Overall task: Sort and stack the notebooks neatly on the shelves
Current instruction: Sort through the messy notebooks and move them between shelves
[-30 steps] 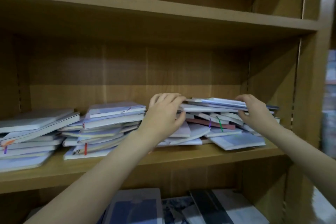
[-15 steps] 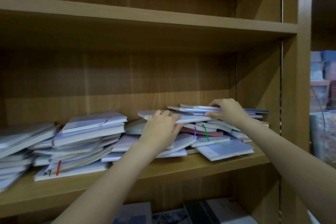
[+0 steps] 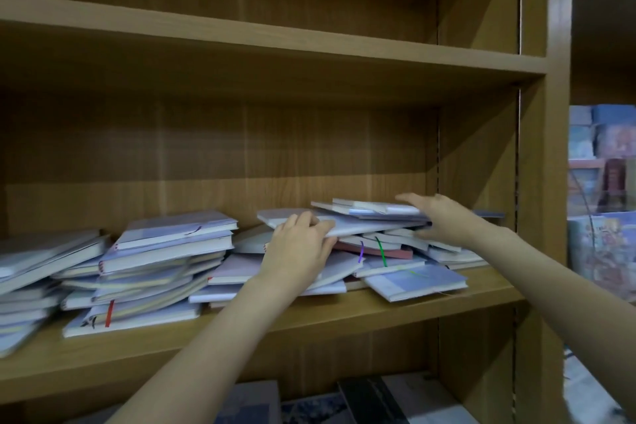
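On the middle shelf [image 3: 344, 317] of a wooden bookcase lie three loose heaps of notebooks. The right heap [image 3: 406, 272] sits against the shelf's right end, its lower books fanned out and one pale blue book [image 3: 416, 280] poking over the front edge. Purple [image 3: 361, 251] and green [image 3: 380, 251] ribbon markers hang from books in this heap.

The left hand [image 3: 297, 251] grips a white notebook [image 3: 347, 225] near the top of the right heap, fingers curled over its near edge and thumb under it (the book tilts up toward the left). The right hand [image 3: 444, 220] lies on the top books [image 3: 371, 207] of the same heap, fingers stretched out almost flat over the covers, thumb down at the side of the stack; whether it pinches anything, I cannot tell.

The middle heap [image 3: 161, 262] stands toward the shelf's centre-left, its books askew, with a red ribbon [image 3: 110, 313] hanging at its lower front. The left heap [image 3: 31, 279] runs out of view at the shelf's left end.

The upper shelf [image 3: 309, 41] shows only bare wood. Under the middle shelf, dark-covered books [image 3: 371, 399] show at the bottom edge. Beyond the bookcase's right side stand blurred colourful items [image 3: 602, 182].
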The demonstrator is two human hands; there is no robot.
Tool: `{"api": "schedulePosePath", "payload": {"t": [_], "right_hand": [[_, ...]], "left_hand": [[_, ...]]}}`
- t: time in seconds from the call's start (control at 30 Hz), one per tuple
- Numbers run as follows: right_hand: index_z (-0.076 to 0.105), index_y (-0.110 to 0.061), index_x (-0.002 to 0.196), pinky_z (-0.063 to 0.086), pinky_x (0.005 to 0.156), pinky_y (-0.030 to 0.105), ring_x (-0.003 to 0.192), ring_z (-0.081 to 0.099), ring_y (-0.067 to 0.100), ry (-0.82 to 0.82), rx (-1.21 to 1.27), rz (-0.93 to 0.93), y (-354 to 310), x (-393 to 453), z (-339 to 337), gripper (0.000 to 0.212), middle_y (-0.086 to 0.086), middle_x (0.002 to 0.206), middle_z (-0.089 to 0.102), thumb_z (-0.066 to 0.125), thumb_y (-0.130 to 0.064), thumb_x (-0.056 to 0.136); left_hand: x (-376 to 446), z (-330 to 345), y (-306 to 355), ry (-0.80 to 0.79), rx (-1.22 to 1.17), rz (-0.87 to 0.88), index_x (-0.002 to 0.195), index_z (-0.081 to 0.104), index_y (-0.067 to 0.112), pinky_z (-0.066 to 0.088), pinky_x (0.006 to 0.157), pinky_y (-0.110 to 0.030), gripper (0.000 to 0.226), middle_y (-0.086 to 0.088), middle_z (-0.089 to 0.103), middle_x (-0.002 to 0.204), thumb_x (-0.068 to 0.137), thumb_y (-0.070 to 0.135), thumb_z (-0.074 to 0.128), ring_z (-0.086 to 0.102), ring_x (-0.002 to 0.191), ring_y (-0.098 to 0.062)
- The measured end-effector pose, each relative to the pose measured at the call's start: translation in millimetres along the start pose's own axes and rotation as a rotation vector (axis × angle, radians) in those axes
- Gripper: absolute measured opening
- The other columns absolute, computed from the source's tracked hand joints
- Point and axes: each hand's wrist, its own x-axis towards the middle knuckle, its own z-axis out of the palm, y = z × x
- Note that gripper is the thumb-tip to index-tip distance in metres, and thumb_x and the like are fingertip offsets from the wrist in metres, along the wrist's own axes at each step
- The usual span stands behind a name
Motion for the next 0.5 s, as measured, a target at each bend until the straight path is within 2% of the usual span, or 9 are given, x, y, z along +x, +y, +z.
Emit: {"api": "schedulePosePath", "payload": {"t": [0.07,0.17,0.23,0.3,0.33,0.4,0.43,0.5], "right_hand": [[0.048,-0.023,0.135,0.045,0.094,0.037,0.114,0.054,0.027,0.014,-0.055,0.025,2.3,5.3,-2.6,0.05,0.007,0.125,0.06,0.063,-0.017,0.087],[0.06,-0.021,0.12,0.049,0.08,0.034,0.101,0.059,0.028,0.045,-0.328,0.013,-7.4,3.2,-15.6,0.034,0.007,0.109,0.064,0.055,-0.007,0.089],[0.058,-0.021,0.118,0.045,0.073,0.031,0.097,0.059,0.028,0.128,-0.433,-0.001,-18.3,-7.0,-18.3,0.029,0.006,0.105,0.063,0.049,-0.011,0.092],[0.055,-0.023,0.12,0.044,0.07,0.03,0.093,0.061,0.025,0.247,-0.472,-0.053,-32.2,-24.2,-17.3,0.027,0.003,0.101,0.064,0.045,-0.024,0.095],[0.054,-0.023,0.123,0.046,0.07,0.029,0.091,0.062,0.023,0.306,-0.457,-0.095,-38.2,-34.8,-16.7,0.029,0.001,0.101,0.065,0.044,-0.029,0.096],[0.052,-0.024,0.13,0.049,0.075,0.029,0.094,0.062,0.02,0.387,-0.259,-0.134,-45.0,-54.7,-15.0,0.037,0.0,0.109,0.066,0.05,-0.035,0.094],[0.047,-0.025,0.135,0.047,0.082,0.029,0.103,0.06,0.02,0.36,-0.18,-0.114,-45.1,-64.4,-14.7,0.044,0.001,0.119,0.062,0.053,-0.035,0.092],[0.028,-0.025,0.145,0.038,0.099,0.029,0.127,0.044,0.021,0.208,-0.255,-0.039,-39.5,-76.8,-5.9,0.06,0.003,0.143,0.043,0.054,-0.036,0.092]], "left_hand": [[-3.7,2.5,1.2,0.021,0.005,-0.021,0.14,0.037,0.025,0.027,0.099,-0.029,0.041,-0.001,0.044,0.13,0.101,0.033,0.029,0.04,0.12,-0.022],[-10.9,6.3,4.7,0.085,0.02,-0.02,0.142,0.035,0.02,0.025,0.102,-0.029,0.041,-0.003,0.045,0.133,0.101,0.025,0.03,0.04,0.122,-0.024],[-19.1,4.4,6.6,0.14,-0.036,-0.019,0.141,0.038,0.017,0.024,0.106,-0.03,0.041,-0.003,0.046,0.135,0.1,0.02,0.035,0.04,0.125,-0.023],[-34.0,-1.2,11.1,0.251,-0.127,-0.023,0.136,0.045,0.016,0.026,0.107,-0.033,0.04,-0.001,0.047,0.135,0.096,0.02,0.041,0.039,0.128,-0.02],[-46.2,-5.6,17.0,0.32,-0.212,-0.034,0.132,0.049,0.017,0.029,0.105,-0.033,0.038,0.002,0.048,0.132,0.094,0.021,0.044,0.039,0.127,-0.017],[-71.0,-13.4,31.4,0.367,-0.419,-0.069,0.129,0.05,0.022,0.027,0.101,-0.02,0.035,0.012,0.045,0.125,0.094,0.022,0.046,0.033,0.121,-0.004],[-79.5,-14.3,37.3,0.338,-0.501,-0.08,0.129,0.049,0.023,0.024,0.097,-0.013,0.034,0.016,0.041,0.122,0.094,0.023,0.048,0.031,0.117,0.001],[-85.1,-13.3,44.5,0.26,-0.67,-0.139,0.129,0.047,0.023,0.026,0.089,-0.009,0.036,0.014,0.042,0.117,0.093,0.025,0.051,0.038,0.113,0.001]]}}
